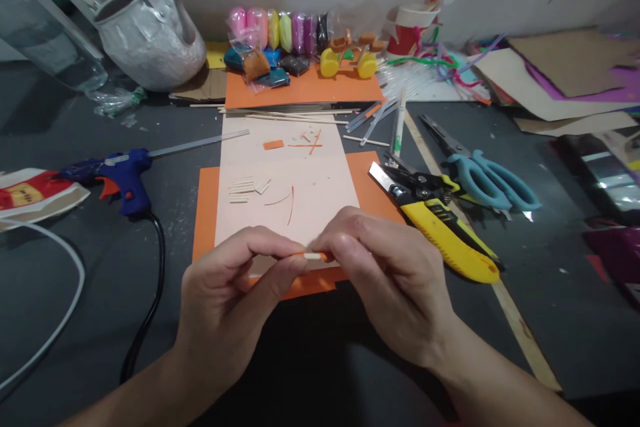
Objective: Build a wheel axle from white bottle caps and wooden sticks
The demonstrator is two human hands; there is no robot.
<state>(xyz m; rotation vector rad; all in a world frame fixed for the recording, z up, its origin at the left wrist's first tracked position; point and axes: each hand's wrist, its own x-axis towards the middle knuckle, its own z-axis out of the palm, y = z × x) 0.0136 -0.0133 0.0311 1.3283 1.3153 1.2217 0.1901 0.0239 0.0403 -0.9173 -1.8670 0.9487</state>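
Between my left hand (235, 280) and my right hand (395, 273) is a short pale wooden stick piece (313, 256) with orange strips at its ends. Thumb and forefinger of each hand pinch one end, hiding part of it. Beyond them, on a pale paper sheet (280, 163), several cut stick pieces (242, 185) lie in a small group. Thin orange paper slivers (292, 203) are close by, and farther back sits a small orange rectangle (273, 145). Under the pale sheet, orange paper (205, 213) shows along its sides.
To the left lies a blue glue gun (125, 177) with a black cord. Yellow cutters (445, 230) and blue-handled scissors (493, 177) are at the right. A metal kettle (150, 40), bagged coloured clay (280, 33) and a small yellow-wheeled model (349, 61) stand behind.
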